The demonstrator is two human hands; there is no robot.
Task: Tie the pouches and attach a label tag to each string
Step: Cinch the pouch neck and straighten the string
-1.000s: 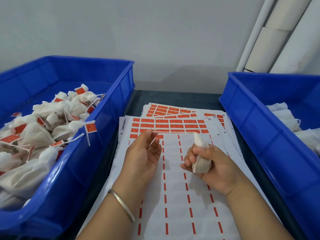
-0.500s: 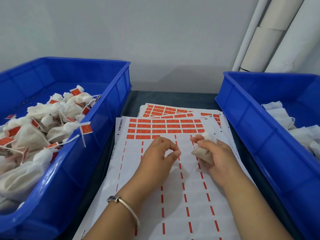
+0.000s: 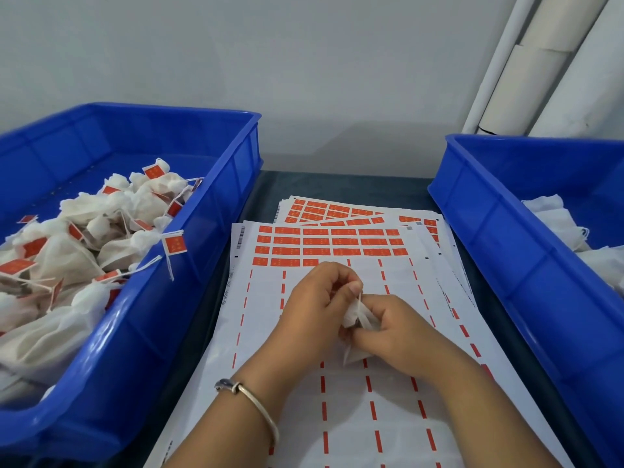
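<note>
A small white pouch [image 3: 355,319] sits between both hands above the label sheet [image 3: 341,244]. My right hand [image 3: 395,329] grips the pouch's body from the right. My left hand [image 3: 320,298] pinches the pouch's top, or its string, with thumb and fingertips; the string itself is too thin to make out. Most of the pouch is hidden by the fingers. Orange label tags fill the sheet's upper rows, and the lower rows show only peeled backing.
A blue bin [image 3: 202,251] on the left holds several tied pouches with orange tags [image 3: 174,244]. On the right, another blue bin [image 3: 499,251] holds plain white pouches [image 3: 553,214]. More label sheets [image 3: 324,209] lie fanned behind. White tubes [image 3: 526,62] lean in the far right corner.
My left hand went from an open palm to a pinch and closed in on the pouch. My right hand lowered the pouch from upright toward the sheet, and the two hands now meet.
</note>
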